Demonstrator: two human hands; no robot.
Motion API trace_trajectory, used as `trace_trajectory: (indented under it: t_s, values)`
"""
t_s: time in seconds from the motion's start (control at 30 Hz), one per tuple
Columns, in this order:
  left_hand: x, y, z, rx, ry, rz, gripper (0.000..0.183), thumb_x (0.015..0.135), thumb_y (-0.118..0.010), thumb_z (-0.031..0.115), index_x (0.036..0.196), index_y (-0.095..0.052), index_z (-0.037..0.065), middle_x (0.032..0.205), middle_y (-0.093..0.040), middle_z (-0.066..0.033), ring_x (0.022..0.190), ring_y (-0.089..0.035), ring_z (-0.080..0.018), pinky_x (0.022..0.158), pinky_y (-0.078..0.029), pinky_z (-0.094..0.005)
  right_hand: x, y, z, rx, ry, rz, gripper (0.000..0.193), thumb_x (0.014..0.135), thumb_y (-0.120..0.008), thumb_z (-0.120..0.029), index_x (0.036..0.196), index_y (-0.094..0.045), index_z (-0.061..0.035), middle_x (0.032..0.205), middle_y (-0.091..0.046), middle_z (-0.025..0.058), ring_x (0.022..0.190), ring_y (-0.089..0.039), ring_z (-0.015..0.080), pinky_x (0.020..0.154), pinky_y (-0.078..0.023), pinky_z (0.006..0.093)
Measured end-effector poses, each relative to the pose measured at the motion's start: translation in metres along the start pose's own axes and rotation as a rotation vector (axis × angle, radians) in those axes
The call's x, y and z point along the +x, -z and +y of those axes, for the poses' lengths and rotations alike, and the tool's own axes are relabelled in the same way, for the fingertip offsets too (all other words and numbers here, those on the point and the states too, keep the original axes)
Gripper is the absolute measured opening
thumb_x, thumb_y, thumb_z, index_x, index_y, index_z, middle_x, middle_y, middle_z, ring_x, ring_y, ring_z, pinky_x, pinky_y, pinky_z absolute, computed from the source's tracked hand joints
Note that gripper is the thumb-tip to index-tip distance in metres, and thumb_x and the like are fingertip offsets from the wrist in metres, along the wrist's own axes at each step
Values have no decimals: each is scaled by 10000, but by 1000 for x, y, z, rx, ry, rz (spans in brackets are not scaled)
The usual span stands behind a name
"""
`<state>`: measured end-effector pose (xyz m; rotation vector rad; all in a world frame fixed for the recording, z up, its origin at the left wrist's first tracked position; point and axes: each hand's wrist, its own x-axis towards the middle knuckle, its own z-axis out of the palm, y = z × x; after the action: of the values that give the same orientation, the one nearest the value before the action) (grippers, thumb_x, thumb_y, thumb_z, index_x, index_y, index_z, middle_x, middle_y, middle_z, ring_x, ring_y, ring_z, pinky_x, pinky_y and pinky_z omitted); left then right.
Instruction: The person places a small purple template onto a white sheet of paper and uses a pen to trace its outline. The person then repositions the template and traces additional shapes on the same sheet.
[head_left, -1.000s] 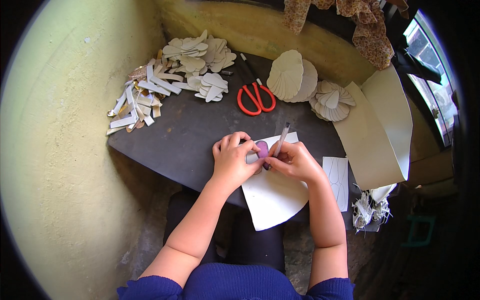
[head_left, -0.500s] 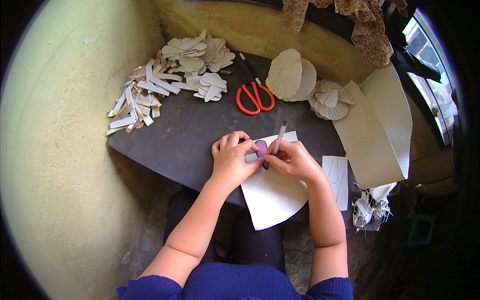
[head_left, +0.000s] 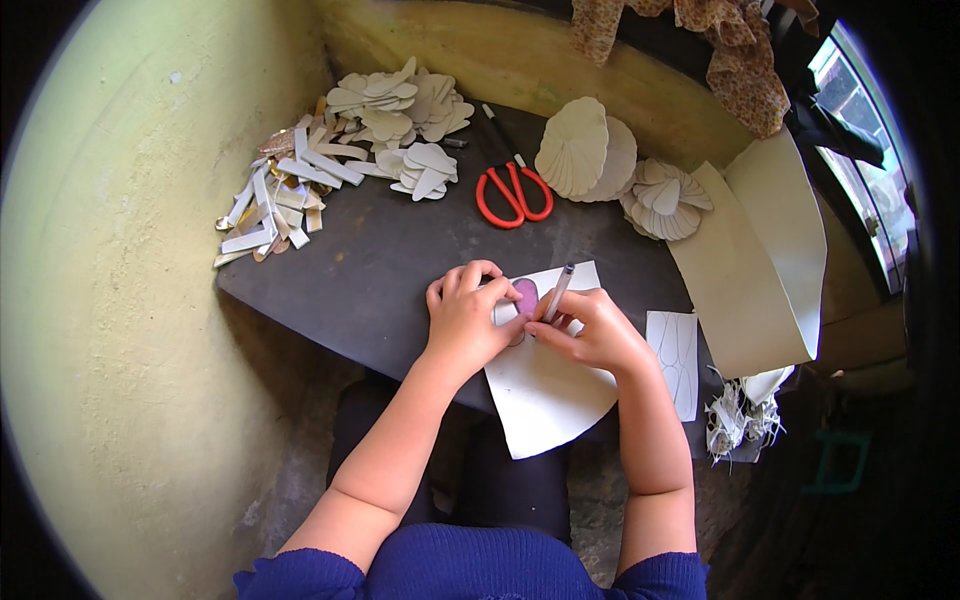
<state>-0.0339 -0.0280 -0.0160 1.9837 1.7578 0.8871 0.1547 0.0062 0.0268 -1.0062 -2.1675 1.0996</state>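
Observation:
A white sheet (head_left: pixel 548 410) of card or thin leather lies on the dark table, its lower corner reaching past the near edge. On its upper part rests a small purple template with a rounded end (head_left: pixel 526 294). My left hand (head_left: pixel 464 318) holds the template down, thumb and fingertips bent round its left side and lower part, hiding some of it. My right hand (head_left: pixel 592 325) grips a clear-barrelled pen (head_left: pixel 560 290) beside the template's right edge. The pen leans with its top up and to the right, and its tip is hidden behind my fingers.
Red-handled scissors (head_left: pixel 514 195) and a marker (head_left: pixel 503 135) lie beyond my hands. Pale oval cutouts (head_left: pixel 572 148) and petal-like pieces (head_left: pixel 424 170) are piled at the back. White strips (head_left: pixel 265 210) heap at left. A curved sheet (head_left: pixel 740 260), an outlined card (head_left: pixel 673 360) and scraps (head_left: pixel 727 420) sit right.
My right hand has shifted slightly along the template's edge, and the pen now tilts lower, its top nearer to me. My left hand stays on the template.

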Motion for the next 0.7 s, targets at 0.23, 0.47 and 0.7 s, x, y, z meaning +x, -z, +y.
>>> trace_trajectory:
  t_s: [0.23, 0.47, 0.7]
  values:
    - [0, 0, -1, 9, 0, -12, 293, 665, -821, 267, 910, -694, 168, 1171, -542, 6, 1205, -456, -237, 1028, -279, -466, -1, -1, 2, -32, 16, 15, 142, 798, -767, -96, 892, -699, -14, 678, -676, 102, 611, -660, 188, 630, -540, 304]
    - [0, 0, -1, 10, 2, -14, 298, 663, -822, 270, 913, -693, 170, 1177, -538, 4, 1215, -452, -237, 1033, -277, -467, 0, -2, 1, -50, 19, 24, 145, 800, -768, -99, 902, -704, -17, 683, -680, 105, 621, -673, 193, 628, -543, 306]
    - [0, 0, -1, 26, 11, -18, 302, 672, -828, 279, 928, -698, 185, 1183, -540, 3, 1211, -463, -240, 1038, -280, -458, -1, -1, -1, -117, 57, 16, 136, 801, -765, -110, 887, -698, -30, 701, -691, 110, 610, -682, 207, 603, -541, 303]
